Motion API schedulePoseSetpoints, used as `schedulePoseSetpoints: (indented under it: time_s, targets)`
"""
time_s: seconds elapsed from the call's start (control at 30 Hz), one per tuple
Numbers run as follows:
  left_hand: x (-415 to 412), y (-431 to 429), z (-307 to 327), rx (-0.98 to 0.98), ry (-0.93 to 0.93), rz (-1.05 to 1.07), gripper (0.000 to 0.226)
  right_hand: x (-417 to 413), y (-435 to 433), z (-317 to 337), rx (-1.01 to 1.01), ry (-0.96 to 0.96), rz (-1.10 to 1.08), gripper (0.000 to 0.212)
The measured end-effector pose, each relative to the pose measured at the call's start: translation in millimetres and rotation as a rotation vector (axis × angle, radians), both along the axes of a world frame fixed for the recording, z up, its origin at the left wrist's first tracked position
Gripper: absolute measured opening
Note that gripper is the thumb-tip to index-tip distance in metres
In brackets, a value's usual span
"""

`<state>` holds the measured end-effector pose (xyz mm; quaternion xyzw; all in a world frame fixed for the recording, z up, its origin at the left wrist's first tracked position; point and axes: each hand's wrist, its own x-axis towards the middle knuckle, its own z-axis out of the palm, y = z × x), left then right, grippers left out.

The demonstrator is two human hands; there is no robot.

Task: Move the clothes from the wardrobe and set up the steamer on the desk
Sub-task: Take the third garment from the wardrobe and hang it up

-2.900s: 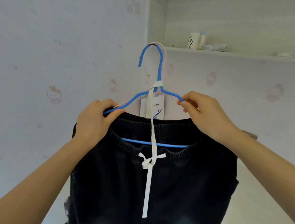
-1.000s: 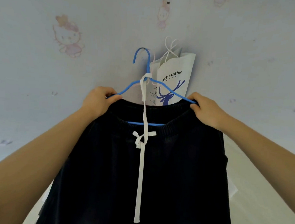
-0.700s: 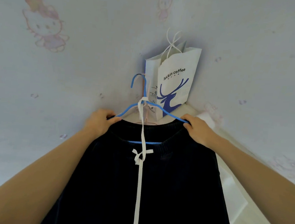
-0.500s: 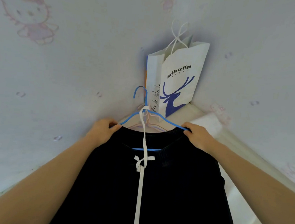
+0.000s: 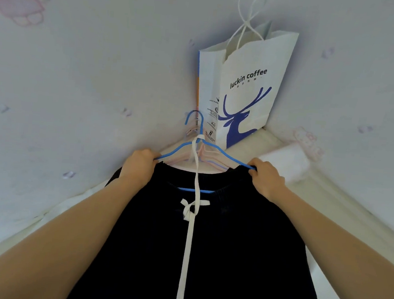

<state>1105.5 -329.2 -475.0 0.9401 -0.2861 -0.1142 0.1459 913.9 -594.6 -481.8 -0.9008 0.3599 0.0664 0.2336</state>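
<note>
Obs., head view: left hand point(image 5: 140, 166) and right hand point(image 5: 268, 178) each grip one shoulder end of the blue wire hanger point(image 5: 217, 148), fingers curled round wire and waistband together, thumbs hidden; the dark drawstring garment point(image 5: 218, 257) hangs over the hanger's lower bar, elastic waistband up, cloth spread toward the camera, lower hem out of frame (trousers or shorts: cannot tell); it is held low over the white surface point(image 5: 269, 142) in the room corner; contact with that surface cannot be judged; white drawstring point(image 5: 187, 243) runs up and loops over the hanger neck. Risks, my judgement: blue hook lies just above the pink hangers point(image 5: 206, 158) on the surface, so setting down here could tangle wire in wire; hook is near the luckin coffee paper bag point(image 5: 245, 94), and a forward push could tip it; drawstring loop could catch when the garment is slid off; uneven pull from one hand could slip the cloth off the bar; cloth spread wide may take room the steamer needs. Counts: hands 2; blue hanger 1; garment 1; drawstring 1, bow 1; paper bag 1; pink hangers several, overlapping, exact number not readable; white roll point(image 5: 284, 159) at right 1; steamer 0 in view.
</note>
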Motion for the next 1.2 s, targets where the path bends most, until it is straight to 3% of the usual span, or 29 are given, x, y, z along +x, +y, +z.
schedulePoseSetpoints:
  time_s: [0.33,0.5,0.83,1.2]
  targets:
    - [-25.9,8.8,-19.4,0.215,-0.162,-0.014,0.040,-19.1,9.7,0.3,-0.095,-0.065,0.102,0.037]
    - [-43.2,21.1,-16.7,0.157,-0.218,-0.016,0.044,-40.4,26.3,4.0,-0.212,-0.060,0.211,0.045]
    - [-122.0,51.4,-7.3,0.129,-0.105,-0.072,0.056,-103.9,86.5,12.6,-0.271,0.022,0.289,0.057]
    - [-252.1,116.4,-9.8,-0.098,-0.010,-0.150,0.047,-199.8,199.8,20.1,-0.297,0.047,0.316,0.057]
